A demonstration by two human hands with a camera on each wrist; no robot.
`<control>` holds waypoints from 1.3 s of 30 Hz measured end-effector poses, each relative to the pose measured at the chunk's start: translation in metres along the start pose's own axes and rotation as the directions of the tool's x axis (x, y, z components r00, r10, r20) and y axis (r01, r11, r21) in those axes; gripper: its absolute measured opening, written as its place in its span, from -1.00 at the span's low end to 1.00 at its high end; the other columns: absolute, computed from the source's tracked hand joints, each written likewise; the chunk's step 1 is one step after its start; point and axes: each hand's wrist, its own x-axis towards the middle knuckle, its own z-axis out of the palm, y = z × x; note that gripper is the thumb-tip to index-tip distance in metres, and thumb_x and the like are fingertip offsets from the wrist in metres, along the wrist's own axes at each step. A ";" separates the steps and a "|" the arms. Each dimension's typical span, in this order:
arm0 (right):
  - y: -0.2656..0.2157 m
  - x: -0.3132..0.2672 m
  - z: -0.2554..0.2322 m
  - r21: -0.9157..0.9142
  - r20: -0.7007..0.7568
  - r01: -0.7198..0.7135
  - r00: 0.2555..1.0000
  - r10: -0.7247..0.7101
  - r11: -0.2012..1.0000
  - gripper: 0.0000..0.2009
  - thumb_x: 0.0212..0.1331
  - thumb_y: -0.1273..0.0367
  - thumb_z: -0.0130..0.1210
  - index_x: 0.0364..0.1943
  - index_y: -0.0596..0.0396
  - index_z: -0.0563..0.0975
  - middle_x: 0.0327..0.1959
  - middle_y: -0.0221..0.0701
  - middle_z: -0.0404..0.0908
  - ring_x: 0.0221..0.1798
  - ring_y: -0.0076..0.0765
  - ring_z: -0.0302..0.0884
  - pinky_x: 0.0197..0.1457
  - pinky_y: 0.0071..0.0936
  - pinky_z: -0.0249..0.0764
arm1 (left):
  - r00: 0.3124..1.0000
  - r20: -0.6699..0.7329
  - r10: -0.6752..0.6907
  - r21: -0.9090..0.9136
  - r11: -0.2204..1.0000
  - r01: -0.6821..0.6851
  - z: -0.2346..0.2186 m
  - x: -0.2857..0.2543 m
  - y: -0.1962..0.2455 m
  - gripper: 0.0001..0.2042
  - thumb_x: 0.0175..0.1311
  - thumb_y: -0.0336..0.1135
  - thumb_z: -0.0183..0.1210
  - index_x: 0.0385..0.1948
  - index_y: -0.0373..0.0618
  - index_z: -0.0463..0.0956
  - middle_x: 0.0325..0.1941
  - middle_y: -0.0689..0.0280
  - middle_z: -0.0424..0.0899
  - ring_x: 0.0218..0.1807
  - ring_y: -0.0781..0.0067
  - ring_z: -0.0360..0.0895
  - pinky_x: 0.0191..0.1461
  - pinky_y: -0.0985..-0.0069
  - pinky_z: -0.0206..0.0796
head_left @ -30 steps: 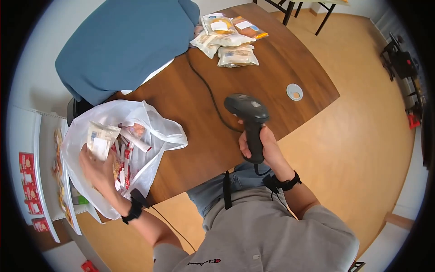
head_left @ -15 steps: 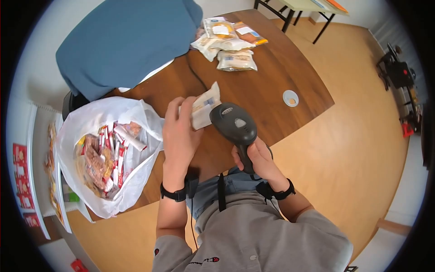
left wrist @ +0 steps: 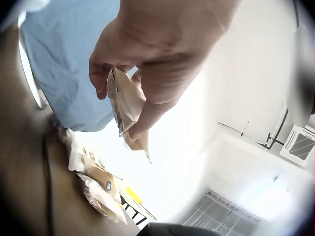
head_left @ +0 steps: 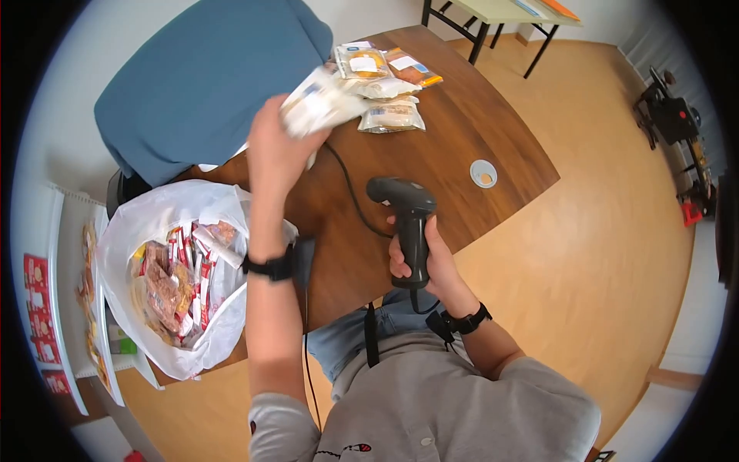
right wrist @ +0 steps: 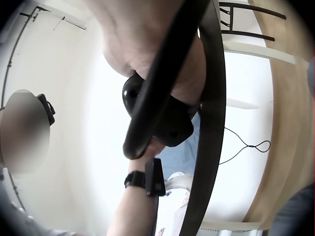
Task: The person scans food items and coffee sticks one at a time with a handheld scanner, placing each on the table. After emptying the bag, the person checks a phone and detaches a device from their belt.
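Observation:
My left hand (head_left: pixel 279 154) grips a whitish plastic food packet (head_left: pixel 317 106), blurred by motion in the head view, just left of a pile of packets. In the left wrist view the thumb and fingers pinch this packet (left wrist: pixel 127 101) from either side. My right hand (head_left: pixel 440 262) is wrapped around the handle of a black barcode scanner (head_left: pixel 414 231), held upright over the table's near edge. The pile holds a packet with a yellow content (head_left: pixel 363 65), an orange-edged packet (head_left: pixel 413 68) and a clear-and-white packet (head_left: pixel 392 117).
An open white plastic bag (head_left: pixel 123 239) with several snack packets stands at the table's left. Behind it, a blue cloth (head_left: pixel 208 85) covers a bulky thing. The scanner's cable (head_left: pixel 346 173) crosses the wooden table (head_left: pixel 477 131), which has a round grommet (head_left: pixel 483 174). Shelves (head_left: pixel 73 308) stand far left.
My left hand has brought the packet out of the bag, past the scanner's head, then up and away towards the pile. The scanner has swung from facing the packet to more upright.

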 end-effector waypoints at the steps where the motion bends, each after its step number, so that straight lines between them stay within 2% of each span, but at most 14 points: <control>1: -0.001 0.001 -0.001 0.064 -0.003 0.006 1.000 -0.005 0.998 -0.33 0.40 -0.20 -0.40 0.24 0.08 0.28 -0.49 -0.34 0.45 -0.58 -0.47 0.35 -0.43 -0.50 0.32 | 1.000 0.018 -0.014 -0.034 0.999 0.014 0.014 0.018 -0.002 -0.38 -0.20 -0.21 0.50 -0.03 -0.26 0.50 -0.11 0.04 0.63 0.00 0.05 0.57 0.08 0.29 0.40; 5: -0.003 -0.001 0.002 0.010 0.013 0.005 1.000 -0.005 1.000 -0.32 0.40 -0.21 -0.40 0.25 0.08 0.28 -0.49 -0.33 0.45 -0.58 -0.46 0.34 -0.42 -0.47 0.32 | 0.984 0.132 -0.118 -0.157 0.978 0.138 0.062 0.068 0.000 -0.24 -0.23 -0.05 0.55 0.05 -0.31 0.47 -0.03 -0.01 0.62 0.08 0.08 0.56 0.15 0.31 0.39; 7: -0.001 -0.002 0.002 0.026 -0.035 0.008 0.999 -0.007 1.000 -0.32 0.39 -0.22 -0.41 0.24 0.07 0.28 -0.49 -0.33 0.45 -0.58 -0.46 0.34 -0.42 -0.47 0.31 | 0.998 -0.017 0.054 -0.102 0.993 -0.055 0.079 0.068 -0.008 -0.24 -0.14 0.08 0.49 0.08 -0.25 0.47 -0.03 -0.01 0.64 0.06 0.14 0.59 0.13 0.33 0.41; 12: 0.001 -0.001 0.002 0.090 -0.041 0.019 0.999 -0.015 0.996 -0.30 0.37 -0.25 -0.41 0.23 0.07 0.28 -0.48 -0.33 0.47 -0.61 -0.47 0.33 -0.43 -0.47 0.30 | 0.983 0.020 0.182 -0.100 0.979 -0.179 0.039 -0.004 0.003 -0.55 0.05 -0.23 0.41 -0.02 -0.19 0.54 -0.07 0.06 0.66 -0.02 0.13 0.61 0.03 0.34 0.44; 14: 0.000 0.001 0.002 0.046 -0.023 0.040 0.999 -0.039 0.998 -0.29 0.36 -0.25 -0.40 0.23 0.08 0.27 -0.48 -0.33 0.47 -0.63 -0.47 0.32 -0.43 -0.47 0.29 | 0.983 0.137 0.118 -0.148 0.984 -0.098 0.003 -0.039 0.006 -0.72 0.14 -0.34 0.34 -0.15 -0.24 0.58 -0.20 0.17 0.70 -0.18 0.31 0.65 -0.09 0.49 0.46; 16: 0.000 0.003 0.002 0.054 -0.035 0.023 0.999 -0.021 0.998 -0.29 0.36 -0.25 -0.39 0.22 0.09 0.28 -0.49 -0.32 0.47 -0.63 -0.47 0.32 -0.45 -0.48 0.28 | 0.996 0.037 -0.081 -0.223 0.971 0.087 -0.037 -0.075 0.003 -0.87 0.20 -0.42 0.27 -0.28 -0.23 0.61 -0.33 0.16 0.71 -0.33 0.35 0.68 -0.23 0.54 0.47; 21: 0.000 0.004 0.004 0.028 -0.034 0.022 0.999 -0.021 0.999 -0.30 0.37 -0.24 -0.39 0.21 0.09 0.29 -0.50 -0.33 0.47 -0.64 -0.48 0.32 -0.46 -0.49 0.27 | 0.918 -0.194 -0.346 -0.015 0.937 0.350 -0.139 -0.129 -0.066 -0.86 0.24 -0.43 0.26 -0.24 -0.30 0.60 -0.43 0.25 0.66 -0.35 0.65 0.56 -0.23 0.65 0.39; 23: 0.000 0.005 0.005 0.025 -0.039 0.018 0.999 -0.017 1.000 -0.30 0.37 -0.24 -0.39 0.21 0.09 0.29 -0.50 -0.33 0.47 -0.64 -0.49 0.31 -0.46 -0.49 0.27 | 0.869 -0.199 -0.453 0.285 0.822 0.494 -0.156 -0.137 -0.075 -0.76 0.20 -0.35 0.32 -0.20 -0.31 0.57 -0.46 0.24 0.67 -0.38 0.56 0.60 -0.25 0.59 0.41; 24: 0.000 0.006 0.004 0.020 -0.048 0.023 0.999 -0.022 1.000 -0.30 0.37 -0.24 -0.40 0.21 0.09 0.29 -0.49 -0.33 0.47 -0.64 -0.49 0.31 -0.46 -0.49 0.27 | 0.868 -0.203 -0.454 0.287 0.819 0.496 -0.155 -0.139 -0.077 -0.76 0.20 -0.35 0.32 -0.20 -0.31 0.57 -0.46 0.24 0.67 -0.38 0.56 0.60 -0.25 0.59 0.41; 27: 0.000 0.005 0.004 0.009 -0.049 0.042 0.998 -0.042 0.999 -0.30 0.38 -0.24 -0.40 0.21 0.10 0.29 -0.50 -0.33 0.47 -0.64 -0.49 0.31 -0.45 -0.49 0.28 | 0.845 -0.125 -0.520 0.385 0.759 0.525 -0.136 -0.145 -0.086 -0.47 0.05 -0.23 0.40 0.02 -0.28 0.42 -0.43 0.00 0.69 -0.36 0.11 0.69 -0.27 0.33 0.47; 32: 0.001 0.002 0.004 -0.001 -0.058 0.065 0.996 -0.065 0.998 -0.31 0.39 -0.23 -0.40 0.21 0.10 0.30 -0.49 -0.33 0.47 -0.63 -0.49 0.32 -0.44 -0.48 0.29 | 0.827 -0.067 -0.558 0.397 0.745 0.536 -0.124 -0.149 -0.090 -0.34 -0.03 -0.30 0.42 0.14 -0.23 0.30 -0.40 -0.08 0.67 -0.34 -0.07 0.67 -0.24 0.27 0.47; 34: 0.001 0.002 0.004 0.015 -0.064 0.076 0.995 -0.075 0.997 -0.31 0.39 -0.22 -0.40 0.21 0.10 0.29 -0.49 -0.32 0.47 -0.63 -0.49 0.32 -0.44 -0.48 0.29 | 0.857 -0.165 -0.487 0.408 0.758 0.509 -0.136 -0.162 -0.116 -0.39 0.03 -0.38 0.38 0.14 -0.28 0.29 -0.37 -0.06 0.68 -0.33 0.09 0.69 -0.23 0.32 0.49; 36: 0.002 0.001 0.001 0.066 -0.035 0.062 0.998 -0.060 0.996 -0.32 0.40 -0.21 -0.40 0.23 0.11 0.29 -0.48 -0.32 0.47 -0.61 -0.48 0.33 -0.43 -0.48 0.30 | 0.766 -0.309 -0.564 0.073 0.789 0.610 -0.156 -0.175 -0.123 -0.53 0.14 -0.42 0.32 0.06 -0.37 0.37 -0.32 0.04 0.70 -0.31 0.31 0.69 -0.31 0.46 0.47; 39: 0.002 0.001 0.001 0.030 -0.049 0.047 0.998 -0.045 0.998 -0.31 0.40 -0.21 -0.40 0.24 0.12 0.28 -0.47 -0.32 0.46 -0.60 -0.49 0.35 -0.43 -0.49 0.32 | 0.830 -0.377 -0.411 -0.001 0.897 0.443 -0.189 -0.182 -0.108 -0.74 0.24 -0.45 0.26 -0.11 -0.40 0.51 -0.26 0.20 0.71 -0.35 0.51 0.63 -0.42 0.63 0.37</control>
